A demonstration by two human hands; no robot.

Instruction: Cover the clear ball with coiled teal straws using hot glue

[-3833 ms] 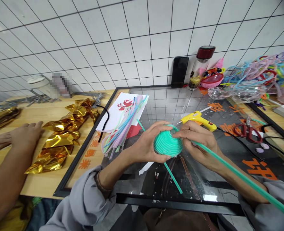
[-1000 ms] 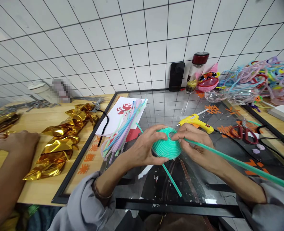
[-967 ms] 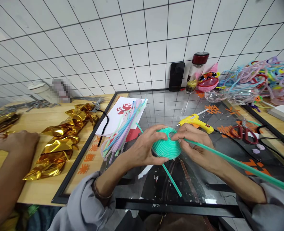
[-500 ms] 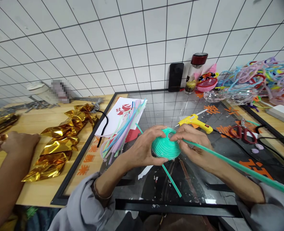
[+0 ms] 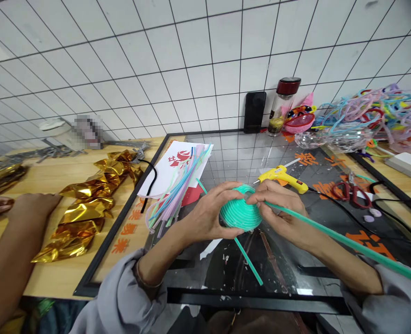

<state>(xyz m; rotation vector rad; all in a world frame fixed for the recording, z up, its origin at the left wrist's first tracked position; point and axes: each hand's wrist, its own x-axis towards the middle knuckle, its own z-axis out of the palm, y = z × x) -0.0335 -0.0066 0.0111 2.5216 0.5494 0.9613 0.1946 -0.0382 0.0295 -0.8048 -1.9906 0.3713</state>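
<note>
My left hand (image 5: 207, 217) is wrapped round a teal dome (image 5: 239, 215) made of coiled tube, held above the glass panel (image 5: 282, 260). My right hand (image 5: 282, 211) pinches a long teal tube (image 5: 348, 242) against the dome's top rim. That tube trails off to the lower right over my forearm. Another teal tube end (image 5: 249, 262) sticks out below the dome.
A yellow glue gun (image 5: 285, 176) lies just behind my hands, red scissors (image 5: 349, 191) to the right. Pastel tubes (image 5: 177, 185) rest on a white sheet at left. Gold foil pieces (image 5: 87, 204) lie on the wooden table, where another person's hand (image 5: 31, 206) rests. A phone (image 5: 254, 111) and jar (image 5: 282, 105) stand at the wall.
My hands and the dome have stayed nearly still, with small finger shifts at the rim. The other person's hand at left has moved slightly.
</note>
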